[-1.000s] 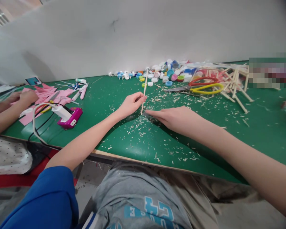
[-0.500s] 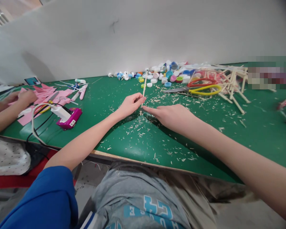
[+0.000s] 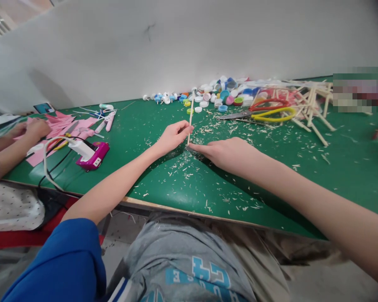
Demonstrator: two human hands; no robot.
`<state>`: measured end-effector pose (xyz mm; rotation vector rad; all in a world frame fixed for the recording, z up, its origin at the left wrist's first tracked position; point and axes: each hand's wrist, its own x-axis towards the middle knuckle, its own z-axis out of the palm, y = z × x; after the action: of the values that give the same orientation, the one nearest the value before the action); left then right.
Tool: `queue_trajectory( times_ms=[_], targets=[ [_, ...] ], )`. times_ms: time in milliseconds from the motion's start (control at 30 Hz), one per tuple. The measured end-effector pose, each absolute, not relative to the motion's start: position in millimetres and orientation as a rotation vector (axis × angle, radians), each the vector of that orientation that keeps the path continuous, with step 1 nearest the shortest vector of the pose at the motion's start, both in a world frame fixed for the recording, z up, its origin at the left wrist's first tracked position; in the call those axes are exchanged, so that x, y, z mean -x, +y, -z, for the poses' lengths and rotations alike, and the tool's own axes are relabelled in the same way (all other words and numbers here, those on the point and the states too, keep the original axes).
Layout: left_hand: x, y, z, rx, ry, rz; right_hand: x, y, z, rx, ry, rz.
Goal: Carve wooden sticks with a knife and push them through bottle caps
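In the head view, my left hand (image 3: 177, 135) pinches a thin pale wooden stick (image 3: 192, 112), which stands tilted with its upper end toward the bottle caps. My right hand (image 3: 227, 154) is closed, its index finger stretched to the stick's lower end. Under that fingertip shows a small dark blade (image 3: 190, 148); its handle, if any, is hidden in the hand. The blade is at or very near the stick. Pale wood shavings (image 3: 189, 167) lie scattered around both hands on the green tabletop (image 3: 170, 195).
Colourful bottle caps (image 3: 222, 95) pile against the grey wall. Scissors (image 3: 258, 114) with red and yellow handles lie beside stacked wooden sticks (image 3: 311, 109). A magenta power adapter (image 3: 93, 156) with cables sits left. Another person's hands (image 3: 34, 128) handle pink paper (image 3: 58, 121).
The dark blade now shows under my right index finger at the stick's lower end. My left hand keeps its pinch, nearly still. The view has shifted slightly.
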<state>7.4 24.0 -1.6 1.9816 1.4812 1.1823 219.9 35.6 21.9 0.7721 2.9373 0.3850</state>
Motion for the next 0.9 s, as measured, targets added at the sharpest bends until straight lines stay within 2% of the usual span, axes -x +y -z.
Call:
queue_trajectory(
  times_ms=[333,900],
  targets=[
    [-7.8,24.2,1.6,-1.952,1.488,-1.215,-225.3,27.2,-25.6,-0.866,2.968,-0.563],
    [-8.3,23.1,0.6,-1.953,1.504,-1.191,-217.4,34.7,-25.4,-0.768,2.943,-0.499]
  ],
)
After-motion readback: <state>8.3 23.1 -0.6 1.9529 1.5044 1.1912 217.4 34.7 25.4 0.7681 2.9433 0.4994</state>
